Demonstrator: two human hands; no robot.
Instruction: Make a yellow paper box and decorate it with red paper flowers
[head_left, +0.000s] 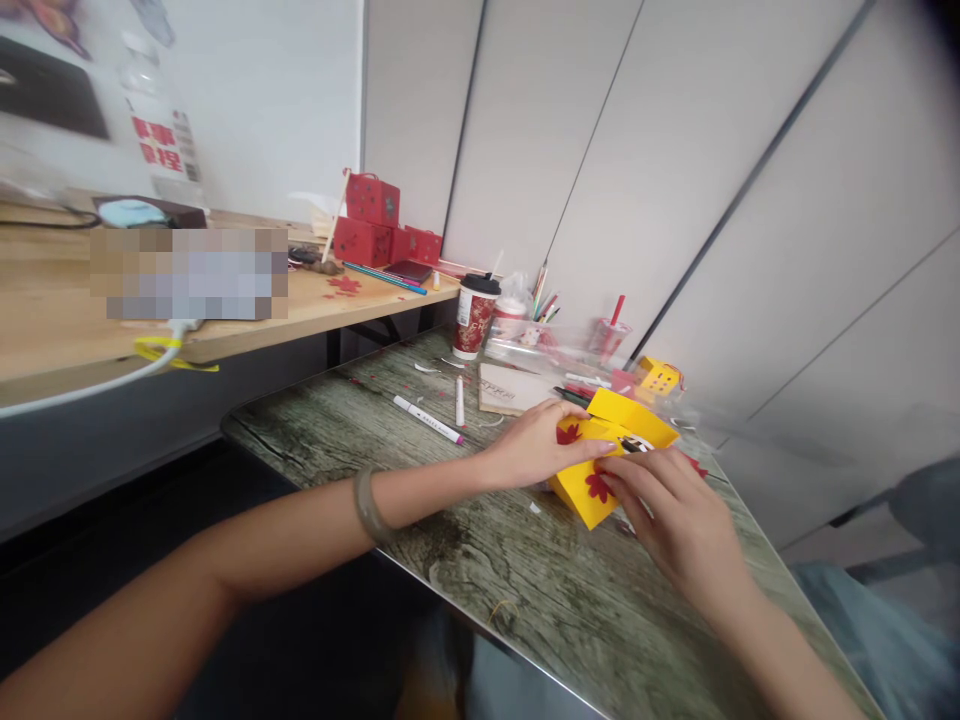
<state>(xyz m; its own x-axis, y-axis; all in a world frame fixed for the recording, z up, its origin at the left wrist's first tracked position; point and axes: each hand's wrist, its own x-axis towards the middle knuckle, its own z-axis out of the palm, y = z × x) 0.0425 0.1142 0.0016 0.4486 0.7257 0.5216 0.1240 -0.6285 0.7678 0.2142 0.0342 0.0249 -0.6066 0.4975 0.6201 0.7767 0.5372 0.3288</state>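
Note:
My left hand (pixel 529 447) grips a yellow paper box (pixel 592 510) from its left side, thumb lying across the front. The box is tilted, with a yellow flap (pixel 634 415) raised at its top. My right hand (pixel 679 510) is closed at the front of the box, fingertips pressed together by a red paper flower (pixel 599 488). Whether those fingertips pinch the flower or the box edge is hard to make out. Another red flower (pixel 568 434) shows near my left fingers. Something black and white (pixel 636 445), partly hidden, sits just above my right fingers.
White markers (pixel 427 419) and paper scraps lie on the wood-patterned table (pixel 465 570). Behind them stand a lidded coffee cup (pixel 474 315), a pink-strawed cup (pixel 611 335) and a small yellow box (pixel 658 378). Red boxes (pixel 367 225) are stacked on the higher desk (pixel 45 350) at left.

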